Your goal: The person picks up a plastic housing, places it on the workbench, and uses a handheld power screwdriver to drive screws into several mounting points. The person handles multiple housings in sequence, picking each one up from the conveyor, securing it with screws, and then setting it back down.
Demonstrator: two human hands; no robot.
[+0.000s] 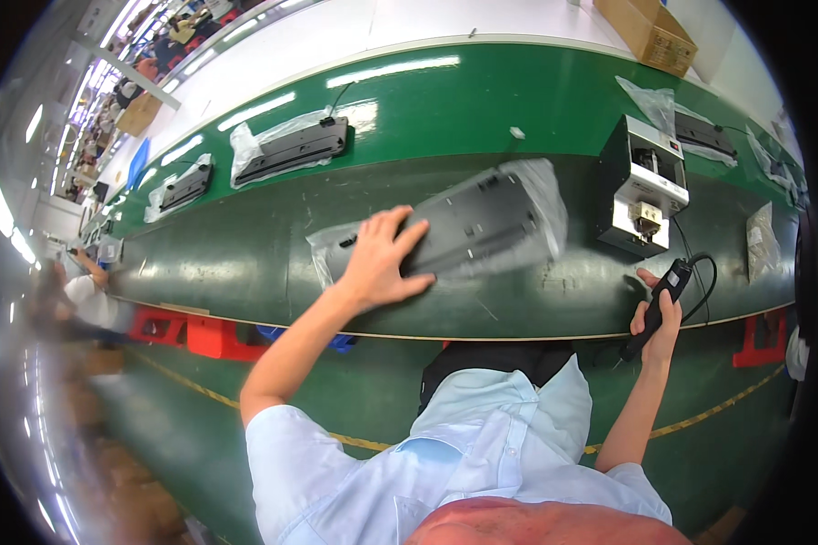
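Head view, sole view examined. The left hand, left of the frame's centre, lies spread over the left part of a black panel; its fingers are apart and the palm is down, resting on the piece, not clenched around it. The panel lies at the centre of the frame, slanting up to the right on the dark green bench, clear wrapping showing at both ends. The right hand, right of centre near the bench edge, is closed around a black corded driver, its tip slanting down to the left, well apart from the panel.

Step in hand, as judged: placing or steadying the panel with the driver at the ready. A next move with the driver would call for a flat, steady panel and the tip brought left over it, cord free.

Count: panels discernible, four: the one under the hand, two at upper left, one at upper right beyond the machine. Driver, one. White-and-black machine, right of centre, one. Clear bag at the right edge, one; contents cannot be told. Open cardboard box, at upper right, one
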